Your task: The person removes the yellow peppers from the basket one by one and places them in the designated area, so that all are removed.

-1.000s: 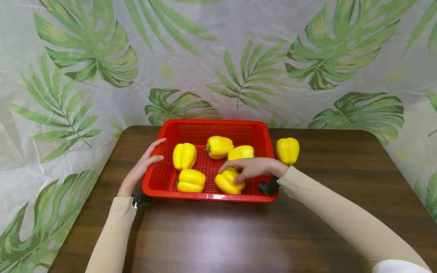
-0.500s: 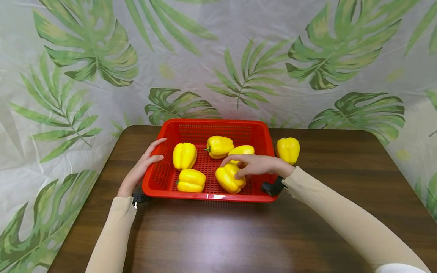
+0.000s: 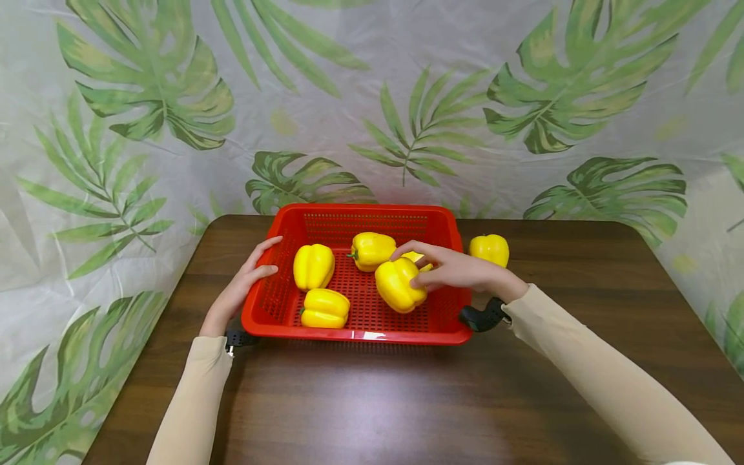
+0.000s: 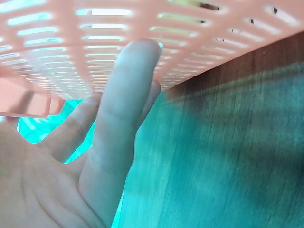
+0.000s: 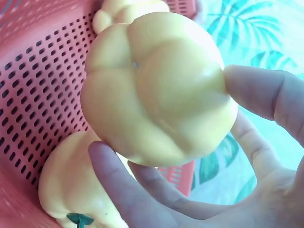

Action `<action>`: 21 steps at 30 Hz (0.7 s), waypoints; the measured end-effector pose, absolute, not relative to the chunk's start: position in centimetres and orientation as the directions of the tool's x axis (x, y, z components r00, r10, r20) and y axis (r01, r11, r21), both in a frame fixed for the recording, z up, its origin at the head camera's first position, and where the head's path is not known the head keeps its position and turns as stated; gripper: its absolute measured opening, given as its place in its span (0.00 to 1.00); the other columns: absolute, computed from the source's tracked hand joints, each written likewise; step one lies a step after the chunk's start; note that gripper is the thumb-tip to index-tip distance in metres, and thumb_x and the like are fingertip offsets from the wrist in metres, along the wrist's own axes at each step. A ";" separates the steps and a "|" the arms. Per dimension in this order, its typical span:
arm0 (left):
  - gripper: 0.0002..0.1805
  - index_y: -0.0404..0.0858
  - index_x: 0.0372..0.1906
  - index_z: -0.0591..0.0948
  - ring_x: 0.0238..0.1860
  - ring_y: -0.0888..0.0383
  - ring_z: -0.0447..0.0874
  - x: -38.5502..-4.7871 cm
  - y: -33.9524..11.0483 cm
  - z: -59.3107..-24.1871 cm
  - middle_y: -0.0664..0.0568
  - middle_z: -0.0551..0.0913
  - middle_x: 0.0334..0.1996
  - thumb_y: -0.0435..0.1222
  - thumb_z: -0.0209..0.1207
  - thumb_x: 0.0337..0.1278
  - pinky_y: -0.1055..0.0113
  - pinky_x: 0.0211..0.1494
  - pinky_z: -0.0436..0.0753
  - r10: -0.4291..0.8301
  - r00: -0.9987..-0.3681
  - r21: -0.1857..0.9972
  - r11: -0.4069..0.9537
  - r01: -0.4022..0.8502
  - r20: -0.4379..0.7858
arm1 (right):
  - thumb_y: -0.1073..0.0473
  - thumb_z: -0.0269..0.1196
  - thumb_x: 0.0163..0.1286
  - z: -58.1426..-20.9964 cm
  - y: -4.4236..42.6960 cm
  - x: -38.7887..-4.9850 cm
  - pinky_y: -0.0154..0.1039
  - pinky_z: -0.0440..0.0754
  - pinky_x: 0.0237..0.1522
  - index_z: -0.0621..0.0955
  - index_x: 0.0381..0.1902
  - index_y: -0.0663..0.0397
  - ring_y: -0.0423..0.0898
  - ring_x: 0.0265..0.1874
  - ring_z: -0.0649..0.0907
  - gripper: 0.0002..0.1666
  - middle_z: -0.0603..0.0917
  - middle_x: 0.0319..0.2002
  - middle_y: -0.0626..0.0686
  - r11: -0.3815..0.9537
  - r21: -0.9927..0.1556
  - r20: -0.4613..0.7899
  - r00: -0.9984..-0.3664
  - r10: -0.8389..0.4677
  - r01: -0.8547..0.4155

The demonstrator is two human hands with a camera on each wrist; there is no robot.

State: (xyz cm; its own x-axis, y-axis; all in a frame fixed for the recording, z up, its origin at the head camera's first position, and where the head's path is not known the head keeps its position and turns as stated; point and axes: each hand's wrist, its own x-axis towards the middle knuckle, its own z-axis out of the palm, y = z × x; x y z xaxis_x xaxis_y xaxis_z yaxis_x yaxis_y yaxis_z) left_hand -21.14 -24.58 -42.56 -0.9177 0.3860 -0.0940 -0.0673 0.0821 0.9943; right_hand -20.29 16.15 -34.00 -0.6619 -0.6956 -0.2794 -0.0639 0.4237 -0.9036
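A yellow bell pepper (image 3: 400,287) is pinched between the thumb and fingers of my right hand (image 3: 459,270), over the right half of a red perforated basket (image 3: 302,333). The right wrist view has the lobed end of this pepper (image 5: 161,90) facing the camera, fingers of the hand (image 5: 209,204) spread around it. My left hand (image 3: 235,290) rests at the basket's left side, fingertips and thumb tip by the rim. In the left wrist view the hand's (image 4: 111,128) extended digits lie against the slotted basket wall (image 4: 142,21).
Inside the basket lie yellow peppers at the back (image 3: 374,250), left (image 3: 314,266) and front left (image 3: 325,309); another is partly hidden behind my right hand. One more pepper (image 3: 489,250) is on the brown table (image 3: 360,400), right of the basket. Leaf-patterned cloth hangs behind.
My right hand has raised the pepper from the basket's front right and moved it back and slightly right. The pepper has tilted. My left hand has stayed in place.
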 end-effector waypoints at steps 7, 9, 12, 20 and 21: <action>0.32 0.53 0.75 0.51 0.59 0.36 0.67 -21.2 -24.6 -42.6 0.42 0.54 0.69 0.37 0.44 0.70 0.55 0.51 0.79 0.386 -0.918 0.995 0.079 -0.066 -0.091 | 0.63 0.59 0.68 -33.5 17.0 -19.9 0.48 0.79 0.48 0.67 0.64 0.47 0.58 0.56 0.69 0.28 0.66 0.60 0.60 0.385 -0.922 -0.249 -0.701 -0.668 -0.039; 0.32 0.53 0.75 0.51 0.59 0.37 0.67 -21.2 -24.6 -42.7 0.42 0.54 0.69 0.37 0.44 0.70 0.55 0.50 0.79 0.385 -0.918 0.995 0.079 -0.066 -0.091 | 0.63 0.58 0.68 -33.4 17.2 -19.8 0.49 0.80 0.47 0.66 0.65 0.48 0.59 0.57 0.68 0.28 0.65 0.61 0.61 0.373 -0.927 -0.240 -0.710 -0.662 -0.035; 0.32 0.53 0.74 0.51 0.59 0.37 0.67 -21.1 -24.6 -42.7 0.42 0.53 0.69 0.37 0.45 0.70 0.55 0.50 0.79 0.386 -0.918 0.995 0.076 -0.064 -0.089 | 0.63 0.58 0.68 -33.2 17.5 -19.6 0.50 0.80 0.47 0.66 0.66 0.49 0.60 0.59 0.66 0.29 0.64 0.62 0.61 0.357 -0.933 -0.225 -0.723 -0.653 -0.032; 0.32 0.52 0.75 0.51 0.58 0.37 0.68 -21.1 -24.5 -42.7 0.41 0.54 0.68 0.36 0.44 0.70 0.55 0.50 0.80 0.383 -0.920 0.996 0.075 -0.053 -0.078 | 0.61 0.59 0.69 -32.6 18.7 -19.2 0.51 0.80 0.47 0.65 0.66 0.49 0.60 0.60 0.67 0.29 0.65 0.61 0.62 0.337 -0.941 -0.188 -0.776 -0.602 -0.034; 0.32 0.52 0.75 0.51 0.58 0.37 0.68 -21.1 -24.5 -42.7 0.40 0.54 0.68 0.36 0.44 0.71 0.55 0.50 0.80 0.383 -0.920 0.996 0.074 -0.053 -0.077 | 0.60 0.59 0.69 -32.5 18.9 -19.2 0.50 0.80 0.47 0.65 0.67 0.50 0.60 0.60 0.66 0.30 0.65 0.61 0.62 0.332 -0.943 -0.182 -0.783 -0.595 -0.033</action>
State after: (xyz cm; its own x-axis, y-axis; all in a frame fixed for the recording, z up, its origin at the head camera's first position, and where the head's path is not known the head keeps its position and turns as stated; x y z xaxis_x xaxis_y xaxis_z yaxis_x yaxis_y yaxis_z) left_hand -21.10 -24.52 -42.67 -0.9205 0.3831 -0.0770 -0.0526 0.0739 0.9959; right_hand -19.21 18.88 -32.52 -0.7829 -0.5948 -0.1824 -0.0331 0.3325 -0.9425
